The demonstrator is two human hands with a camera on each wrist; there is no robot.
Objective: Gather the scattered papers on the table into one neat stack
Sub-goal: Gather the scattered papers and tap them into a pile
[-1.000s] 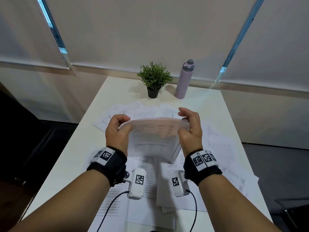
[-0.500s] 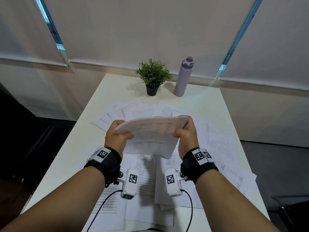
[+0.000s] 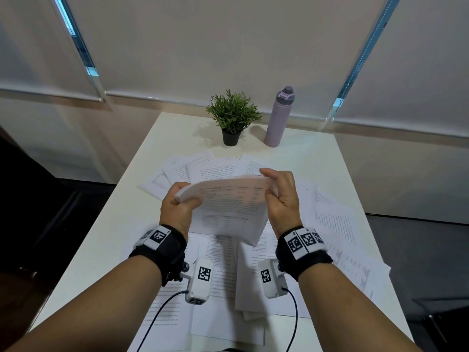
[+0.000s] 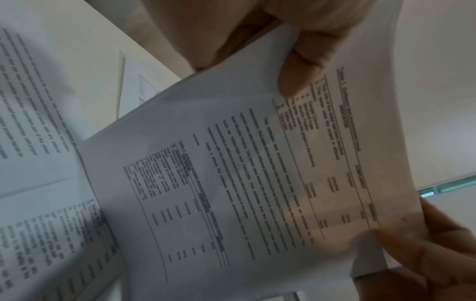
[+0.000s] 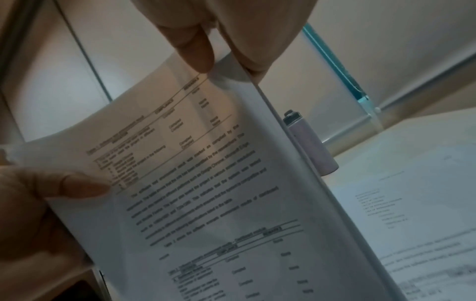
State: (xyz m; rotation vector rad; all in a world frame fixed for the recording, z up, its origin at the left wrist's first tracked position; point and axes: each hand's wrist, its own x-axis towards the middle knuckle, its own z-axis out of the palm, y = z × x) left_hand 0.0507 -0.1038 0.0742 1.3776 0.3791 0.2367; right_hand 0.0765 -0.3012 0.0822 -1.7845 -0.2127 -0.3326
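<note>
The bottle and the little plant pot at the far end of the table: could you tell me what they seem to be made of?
The bottle looks like matte lilac coated metal, with only a soft sheen, though plastic is possible; its grey cap looks plastic. The plant pot is a dull black, smooth and unglazed in look, probably plastic, possibly ceramic.

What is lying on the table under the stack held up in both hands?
Under the held stack, loose printed sheets overlap on the table. The stack and both hands, left and right, cover whatever lies directly behind them.

You hold a printed paper stack (image 3: 228, 207) tilted above the table (image 3: 304, 158); loose sheets (image 3: 203, 168) lie scattered around.
</note>
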